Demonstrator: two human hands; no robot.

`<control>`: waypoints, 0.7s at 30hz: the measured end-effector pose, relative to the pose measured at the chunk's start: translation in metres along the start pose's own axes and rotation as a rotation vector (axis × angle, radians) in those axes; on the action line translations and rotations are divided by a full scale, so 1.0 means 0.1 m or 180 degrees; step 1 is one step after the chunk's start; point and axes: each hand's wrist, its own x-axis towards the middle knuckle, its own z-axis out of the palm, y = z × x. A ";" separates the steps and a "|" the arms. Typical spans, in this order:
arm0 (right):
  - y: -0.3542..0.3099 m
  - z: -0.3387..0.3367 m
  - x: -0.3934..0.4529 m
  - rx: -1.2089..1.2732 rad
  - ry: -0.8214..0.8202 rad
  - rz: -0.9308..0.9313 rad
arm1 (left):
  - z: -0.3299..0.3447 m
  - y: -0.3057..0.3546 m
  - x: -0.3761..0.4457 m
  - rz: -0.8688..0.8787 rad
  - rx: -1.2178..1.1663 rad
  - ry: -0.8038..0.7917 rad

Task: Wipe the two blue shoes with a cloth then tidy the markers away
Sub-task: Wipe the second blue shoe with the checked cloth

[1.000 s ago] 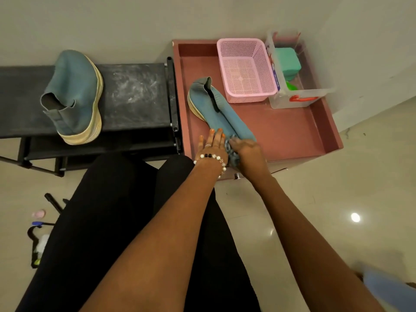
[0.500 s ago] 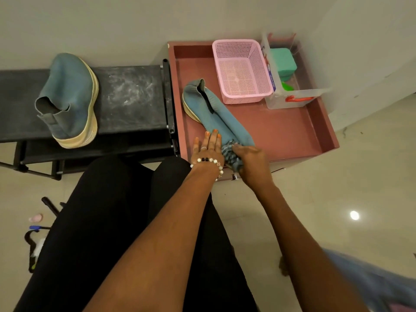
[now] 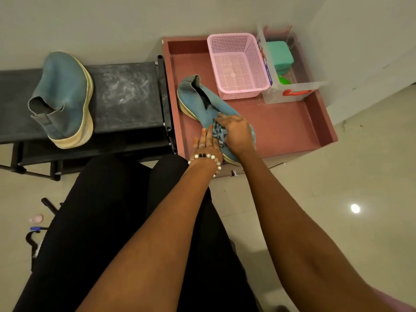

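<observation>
Your right hand (image 3: 236, 134) is curled over a bunched blue-grey cloth (image 3: 219, 134), its grip closed on the fabric and pressing it onto the front part of the blue shoe (image 3: 198, 102) that lies in the pink tray (image 3: 292, 129). Your left hand (image 3: 207, 145) lies flat with fingers straight against the near side of that same shoe, just beside the cloth; its grip holds nothing. A beaded bracelet (image 3: 206, 157) circles your left wrist.

The shoe in the tray points its heel toward the far wall, close to a pink mesh basket (image 3: 237, 66) standing in the tray's far part. Just right of the basket sits a clear plastic container (image 3: 290, 93) with a green box (image 3: 279, 57) inside.

The second blue shoe (image 3: 62, 97) rests on its side on the black table (image 3: 126, 97) to your left, well apart from the tray, sole facing right. A blue marker (image 3: 36, 228) lies on the floor by your left leg.
</observation>
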 end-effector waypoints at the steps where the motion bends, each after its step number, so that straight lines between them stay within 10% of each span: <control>1: -0.01 0.00 -0.02 0.0003 0.0051 -0.0004 | 0.00 0.01 -0.01 -0.0006 0.0031 0.0017; 12: -0.09 -0.21 -0.80 0.0185 -0.0040 0.0525 | 0.05 -0.03 -0.01 0.0040 0.0069 0.0215; 21: -0.01 -0.06 0.25 -0.0402 -0.0575 0.0029 | 0.04 -0.02 0.00 -0.0016 0.0137 0.0069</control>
